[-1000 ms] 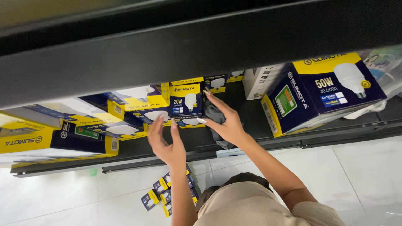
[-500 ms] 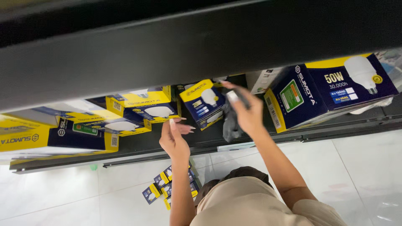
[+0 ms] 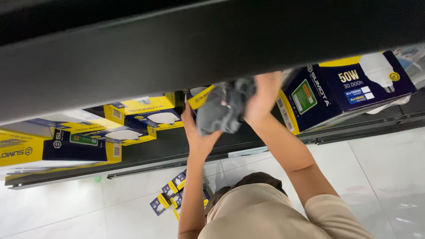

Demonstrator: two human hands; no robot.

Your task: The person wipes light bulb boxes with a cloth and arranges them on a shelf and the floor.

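Observation:
My left hand [image 3: 198,134] is raised under a small yellow-and-blue bulb box [image 3: 200,95] and grips it from below. Only the box's yellow corner shows. A grey cloth [image 3: 223,108] covers the rest of it. My right hand [image 3: 264,95] is shut on that cloth and presses it against the box from the right. Both hands are at the front of a dark lower shelf [image 3: 172,148], just beneath the upper shelf's black edge [image 3: 177,53].
A large blue-and-yellow bulb box [image 3: 349,88] stands on the shelf right of my right hand. Several similar boxes [image 3: 137,117] lie to the left, with a long one [image 3: 57,148] at the far left. Small bulb boxes [image 3: 172,197] lie on the white tiled floor [image 3: 376,177].
The small box has come up off the shelf toward the upper edge. My left hand has closed under it, and my right hand has brought the grey cloth over it.

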